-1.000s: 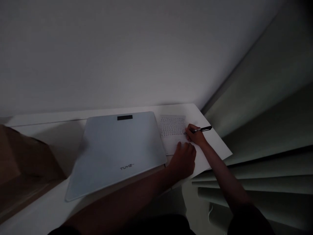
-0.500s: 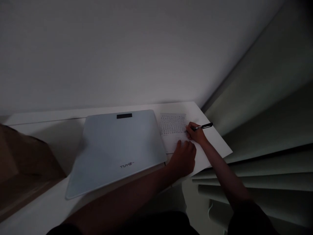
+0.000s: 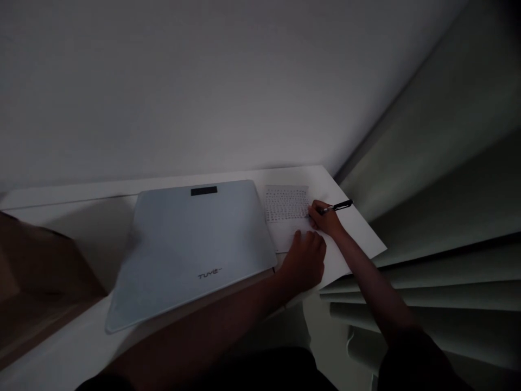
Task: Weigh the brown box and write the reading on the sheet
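The right hand [image 3: 323, 217] grips a black pen [image 3: 344, 205] at the 3 o'clock edge of a sheet of paper [image 3: 287, 209] bearing rows of writing. The left hand [image 3: 305, 263] lies curled at the sheet's 5 o'clock corner. At 9 o'clock from it, a digital bathroom scale [image 3: 191, 239] rests on the white tabletop [image 3: 362, 233]; beyond, a cardboard box [image 3: 49, 260].

I see a pale scale [image 3: 191, 239] flat on the white counter [image 3: 362, 233], its dark display [image 3: 204, 190] along the edge nearer the wall [image 3: 203, 98]. Left of it I make out a brown box [image 3: 44, 260]; far right, a grey-green curtain [image 3: 448, 206] hangs in folds.
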The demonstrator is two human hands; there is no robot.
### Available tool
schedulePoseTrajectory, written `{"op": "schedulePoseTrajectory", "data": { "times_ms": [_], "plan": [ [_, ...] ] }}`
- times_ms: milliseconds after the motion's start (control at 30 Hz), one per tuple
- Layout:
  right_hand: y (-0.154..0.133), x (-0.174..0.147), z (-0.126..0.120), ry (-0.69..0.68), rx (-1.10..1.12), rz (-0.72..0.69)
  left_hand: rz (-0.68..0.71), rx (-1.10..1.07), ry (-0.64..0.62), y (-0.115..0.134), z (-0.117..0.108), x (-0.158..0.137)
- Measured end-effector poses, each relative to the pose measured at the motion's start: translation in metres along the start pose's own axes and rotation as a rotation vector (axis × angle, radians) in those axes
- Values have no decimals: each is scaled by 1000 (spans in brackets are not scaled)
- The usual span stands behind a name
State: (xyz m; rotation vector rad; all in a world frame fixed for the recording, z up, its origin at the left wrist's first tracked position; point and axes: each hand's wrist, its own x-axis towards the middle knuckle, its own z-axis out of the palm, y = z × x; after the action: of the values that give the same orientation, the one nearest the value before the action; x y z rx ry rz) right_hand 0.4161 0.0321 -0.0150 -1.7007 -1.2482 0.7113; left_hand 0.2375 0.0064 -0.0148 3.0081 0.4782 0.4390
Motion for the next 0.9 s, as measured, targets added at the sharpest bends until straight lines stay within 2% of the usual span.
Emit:
{"op": "schedulePoseTrajectory", "data": {
  "times_ms": [233,733,900],
  "plan": [
    [-5,-1,2,45,37,29,2,-7,-14,0,-2,-1],
    [-9,0,1,38,0,32,-10,-13,9,0,0,0],
    [-10,-1,2,67,12,25,-7,-23,-21,0,-2,1]
  ]
}}
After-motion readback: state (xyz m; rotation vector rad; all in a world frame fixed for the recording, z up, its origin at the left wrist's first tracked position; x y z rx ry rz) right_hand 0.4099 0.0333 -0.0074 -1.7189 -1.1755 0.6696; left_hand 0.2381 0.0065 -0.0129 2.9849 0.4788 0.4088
